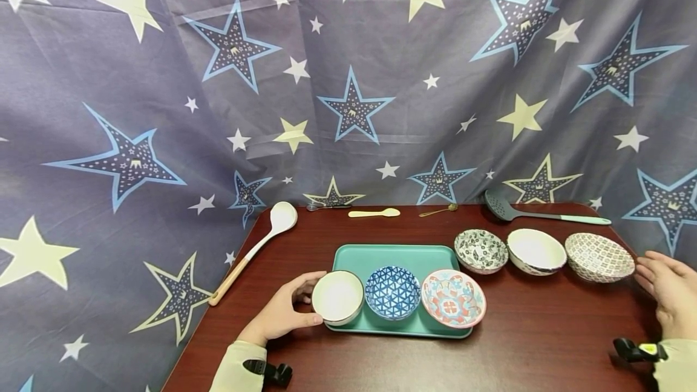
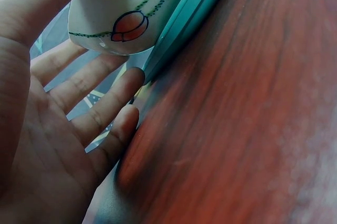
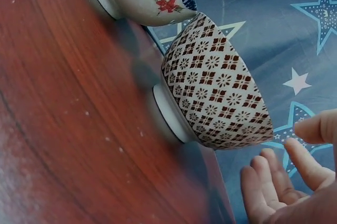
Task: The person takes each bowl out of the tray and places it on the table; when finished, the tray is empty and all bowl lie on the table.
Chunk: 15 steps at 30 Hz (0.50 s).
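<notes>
My left hand [image 1: 284,310] is at the left side of a cream bowl [image 1: 337,298] with a painted red tulip bud [image 2: 130,26] outside. Its thumb and forefinger reach either side of the rim; in the left wrist view the other fingers spread loosely beneath. The bowl overlaps the left end of a teal tray [image 1: 403,253], beside a blue-and-white triangle-patterned bowl [image 1: 393,293] and a pink-rimmed floral bowl [image 1: 454,299]. My right hand [image 1: 671,292] has its fingers extended by the rim of a brown-checked bowl [image 3: 218,84], a gap showing between them in the right wrist view.
A white bowl [image 1: 536,251] and a black-floral bowl [image 1: 481,251] stand left of the checked one. Behind them lies a slotted turner [image 1: 503,207]. A wooden-handled ladle [image 1: 256,248] lies along the left edge. Small spoons [image 1: 376,213] lie along the back edge, before a star-printed curtain [image 1: 348,168].
</notes>
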Motion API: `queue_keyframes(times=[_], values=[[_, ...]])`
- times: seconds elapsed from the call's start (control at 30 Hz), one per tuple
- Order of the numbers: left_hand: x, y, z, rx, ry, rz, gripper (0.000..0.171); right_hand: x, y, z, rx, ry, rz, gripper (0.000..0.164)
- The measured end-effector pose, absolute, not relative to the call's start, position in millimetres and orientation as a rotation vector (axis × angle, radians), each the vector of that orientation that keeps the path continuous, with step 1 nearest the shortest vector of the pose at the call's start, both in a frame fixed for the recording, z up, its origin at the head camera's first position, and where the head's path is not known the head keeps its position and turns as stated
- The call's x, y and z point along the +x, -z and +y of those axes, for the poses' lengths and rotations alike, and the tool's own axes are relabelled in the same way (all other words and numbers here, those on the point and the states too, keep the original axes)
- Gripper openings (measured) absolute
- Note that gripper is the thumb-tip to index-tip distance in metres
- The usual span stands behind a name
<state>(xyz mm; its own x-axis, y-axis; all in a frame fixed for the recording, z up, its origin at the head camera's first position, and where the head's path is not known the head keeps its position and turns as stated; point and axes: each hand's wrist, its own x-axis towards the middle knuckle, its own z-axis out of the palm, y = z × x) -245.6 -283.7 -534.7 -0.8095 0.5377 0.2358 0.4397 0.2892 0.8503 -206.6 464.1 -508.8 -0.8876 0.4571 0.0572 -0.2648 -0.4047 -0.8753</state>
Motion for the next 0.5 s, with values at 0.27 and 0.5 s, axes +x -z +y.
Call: queue_keyframes(times=[0.27, 0.5], values=[[-244, 533, -283, 0.908, -1.559, 2.439, 0.084, -206, 499, 457, -0.318, -2.292, -1.205, 0.037], [-245, 534, -284, 0.929, -1.557, 2.443, 0.084, -208, 489, 450, -0.375, -2.238, -1.179, 0.028]])
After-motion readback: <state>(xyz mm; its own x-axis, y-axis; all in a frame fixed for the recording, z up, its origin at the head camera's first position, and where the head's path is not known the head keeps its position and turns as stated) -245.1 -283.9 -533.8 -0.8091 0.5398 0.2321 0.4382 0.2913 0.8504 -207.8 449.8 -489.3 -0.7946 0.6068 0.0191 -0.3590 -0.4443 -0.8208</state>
